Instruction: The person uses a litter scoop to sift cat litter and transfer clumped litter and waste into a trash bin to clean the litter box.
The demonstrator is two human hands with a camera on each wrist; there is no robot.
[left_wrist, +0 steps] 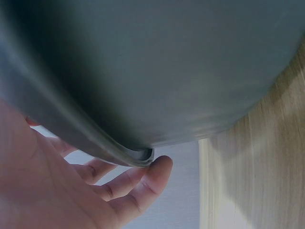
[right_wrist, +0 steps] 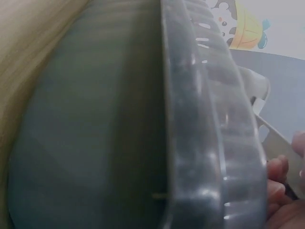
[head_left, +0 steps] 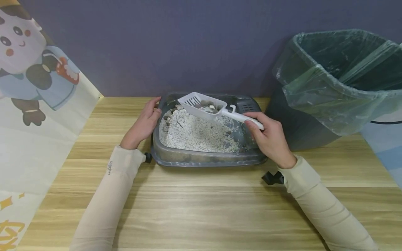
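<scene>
A grey litter box (head_left: 201,156) sits on the wooden table, holding pale pellet litter (head_left: 194,134) with darker clumps at its left side. My left hand (head_left: 145,120) grips the box's left rim; in the left wrist view its fingers (left_wrist: 128,183) curl along the rim's outer side. Over the litter, my right hand (head_left: 271,136) holds a white litter scoop (head_left: 243,118) by its handle. The slotted head points left and carries brownish clumps and some pale bits. The right wrist view shows the box's outer wall (right_wrist: 95,133), with the scoop partly behind the rim.
At the right stands a dark grey trash bin (head_left: 292,118) lined with a translucent green bag (head_left: 317,94), close beside the box. A dark blue-grey panel (head_left: 182,45) rises behind the table (head_left: 194,209). A cartoon-printed sheet (head_left: 37,104) covers the left side.
</scene>
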